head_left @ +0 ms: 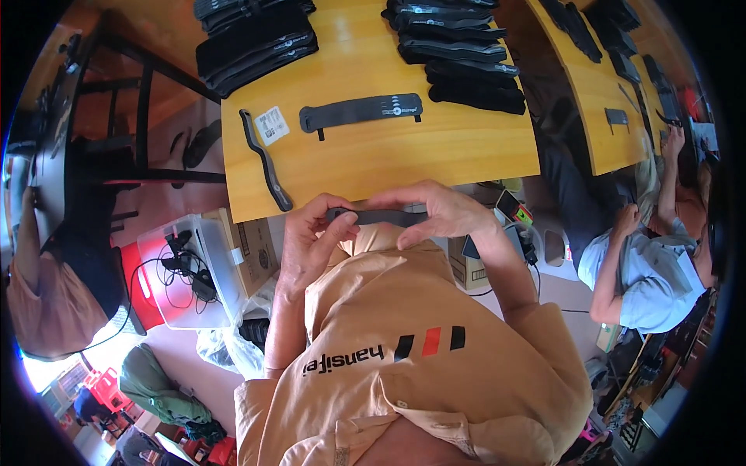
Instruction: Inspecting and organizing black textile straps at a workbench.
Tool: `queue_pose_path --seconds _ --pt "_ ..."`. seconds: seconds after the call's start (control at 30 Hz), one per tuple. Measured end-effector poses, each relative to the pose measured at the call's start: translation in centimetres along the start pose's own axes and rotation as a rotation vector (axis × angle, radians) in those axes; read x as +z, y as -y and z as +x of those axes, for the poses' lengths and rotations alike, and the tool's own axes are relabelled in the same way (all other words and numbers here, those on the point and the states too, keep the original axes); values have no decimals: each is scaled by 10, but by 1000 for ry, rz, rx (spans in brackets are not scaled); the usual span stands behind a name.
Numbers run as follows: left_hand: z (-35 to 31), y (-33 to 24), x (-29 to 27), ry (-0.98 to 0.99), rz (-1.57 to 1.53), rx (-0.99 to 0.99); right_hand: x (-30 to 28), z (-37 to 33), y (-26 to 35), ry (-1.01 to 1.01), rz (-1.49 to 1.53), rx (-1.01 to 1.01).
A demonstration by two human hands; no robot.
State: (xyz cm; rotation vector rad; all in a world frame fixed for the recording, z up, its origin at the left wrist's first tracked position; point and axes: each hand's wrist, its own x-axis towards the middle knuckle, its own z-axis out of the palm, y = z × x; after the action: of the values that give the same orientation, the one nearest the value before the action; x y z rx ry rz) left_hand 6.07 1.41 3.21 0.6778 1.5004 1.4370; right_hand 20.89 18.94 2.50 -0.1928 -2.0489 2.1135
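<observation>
A dark fabric strap (386,217) is held level in front of my belly, just off the table's near edge. Its left end is pinched between the thumb and fingers of my left hand (309,242). Round the other end curve the fingers of my right hand (444,211), the thumb below the strap. Beyond my hands, a wide grey-black band (357,113) with two short tabs lies flat on the yellow table (404,159). A narrow dark strap (263,159) lies lengthwise on the left, beside a white printed label (272,126).
Stacks of black bands stand at the table's far left (256,50) and far right (451,43). Below left is a clear plastic bin (190,272) with black cables, beside a cardboard box (252,248). People sit on both sides; another yellow table (594,116) stands right.
</observation>
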Motion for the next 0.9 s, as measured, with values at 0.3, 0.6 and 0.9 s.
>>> queue_pose_path --seconds 0.3,0.6,0.9 --pt "31 12 -31 -111 -52 -72 -44 -19 -7 -131 -23 444" --pt "89 32 -45 -224 71 20 -56 7 -53 -653 58 252" --pt "126 53 -56 -357 376 27 -63 31 -76 -786 5 236"
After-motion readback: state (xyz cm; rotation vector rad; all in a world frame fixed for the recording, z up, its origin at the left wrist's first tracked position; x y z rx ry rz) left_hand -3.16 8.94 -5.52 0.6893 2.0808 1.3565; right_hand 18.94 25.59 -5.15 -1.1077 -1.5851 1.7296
